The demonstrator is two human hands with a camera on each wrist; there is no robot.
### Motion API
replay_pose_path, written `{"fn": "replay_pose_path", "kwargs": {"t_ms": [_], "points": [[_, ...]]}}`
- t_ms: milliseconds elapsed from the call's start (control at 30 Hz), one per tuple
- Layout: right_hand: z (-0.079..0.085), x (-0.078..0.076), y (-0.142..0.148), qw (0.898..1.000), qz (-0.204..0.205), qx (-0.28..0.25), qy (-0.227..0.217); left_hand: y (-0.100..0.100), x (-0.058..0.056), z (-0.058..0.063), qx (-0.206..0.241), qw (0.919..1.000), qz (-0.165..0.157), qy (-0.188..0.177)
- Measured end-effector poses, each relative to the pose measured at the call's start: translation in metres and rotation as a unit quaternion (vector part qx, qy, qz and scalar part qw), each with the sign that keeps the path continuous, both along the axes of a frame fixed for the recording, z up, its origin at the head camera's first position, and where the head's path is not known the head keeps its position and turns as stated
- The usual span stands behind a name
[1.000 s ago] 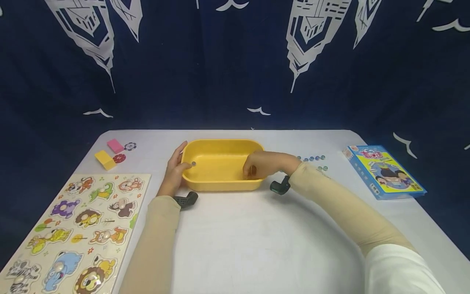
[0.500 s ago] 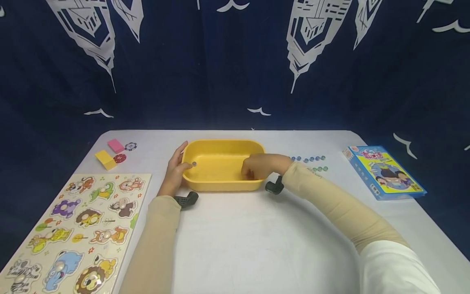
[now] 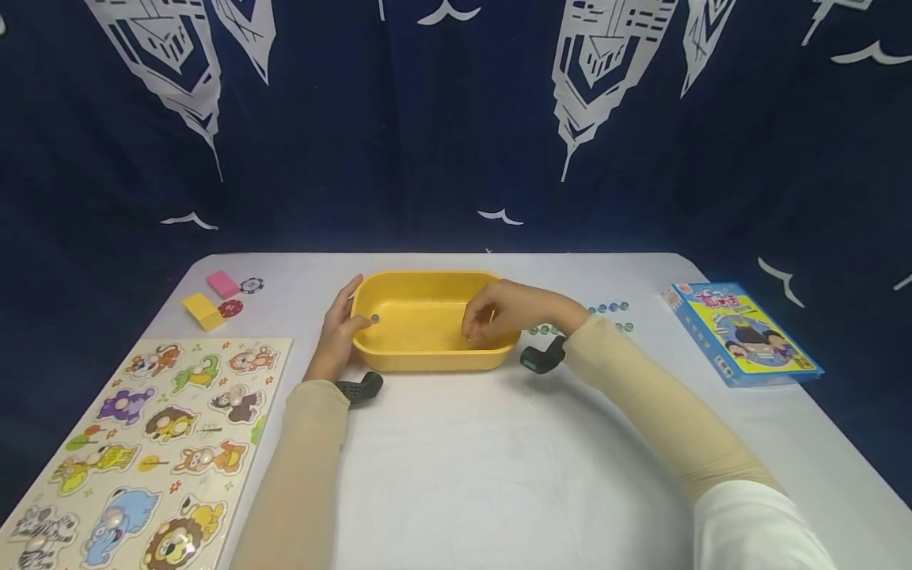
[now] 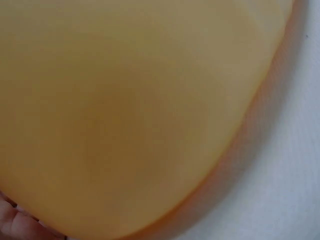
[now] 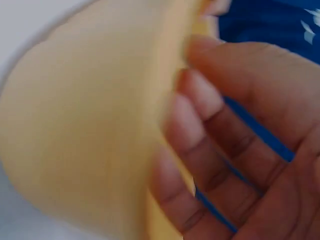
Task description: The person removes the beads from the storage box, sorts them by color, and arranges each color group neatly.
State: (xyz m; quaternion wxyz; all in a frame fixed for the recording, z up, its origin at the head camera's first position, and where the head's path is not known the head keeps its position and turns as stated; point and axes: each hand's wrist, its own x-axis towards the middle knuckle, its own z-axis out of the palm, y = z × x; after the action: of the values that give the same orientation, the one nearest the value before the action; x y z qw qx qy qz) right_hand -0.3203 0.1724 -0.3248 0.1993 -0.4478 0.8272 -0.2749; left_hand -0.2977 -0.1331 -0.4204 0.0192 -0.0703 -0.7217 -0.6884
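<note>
My left hand [image 3: 333,336] grips the left end of a yellow plastic basin [image 3: 427,361], its thumb over the rim and its fingers along the outside. A small glass marble [image 3: 375,318] sits inside, right at that thumb's tip. Over the basin's right end, my right hand [image 3: 509,309] pinches another small marble [image 3: 469,338] between thumb and fingertips. From the right wrist, the curled fingers [image 5: 185,120] show just past the basin wall [image 5: 90,125]. The left wrist view is mostly filled by the basin's outer wall [image 4: 125,125], with fingers [image 4: 25,225] at the lower left.
Rows of blue marbles [image 3: 603,308] and green marbles [image 3: 545,329] lie right of the basin, partly behind the right hand. A boxed game [image 3: 744,332] lies far right. An animal puzzle board [image 3: 207,408], yellow block [image 3: 203,311], pink block [image 3: 223,283] and chips [image 3: 231,308] are at left.
My right hand dips into the basin's right end, then rises slightly, and a marble now shows at its fingertips. The left hand and basin stay almost still.
</note>
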Motion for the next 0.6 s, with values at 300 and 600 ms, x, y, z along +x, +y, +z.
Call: {"fn": "replay_pose_path", "kwargs": {"t_ms": [300, 600], "points": [[0.002, 0.023, 0.060, 0.966, -0.142, -0.200, -0.081, 0.000, 0.002, 0.001, 0.001, 1.0000, 0.000, -0.009], [-0.025, 0.038, 0.134, 0.848, -0.309, -0.422, -0.087, 0.003, 0.002, 0.002, -0.001, 0.9999, 0.002, -0.015]]}}
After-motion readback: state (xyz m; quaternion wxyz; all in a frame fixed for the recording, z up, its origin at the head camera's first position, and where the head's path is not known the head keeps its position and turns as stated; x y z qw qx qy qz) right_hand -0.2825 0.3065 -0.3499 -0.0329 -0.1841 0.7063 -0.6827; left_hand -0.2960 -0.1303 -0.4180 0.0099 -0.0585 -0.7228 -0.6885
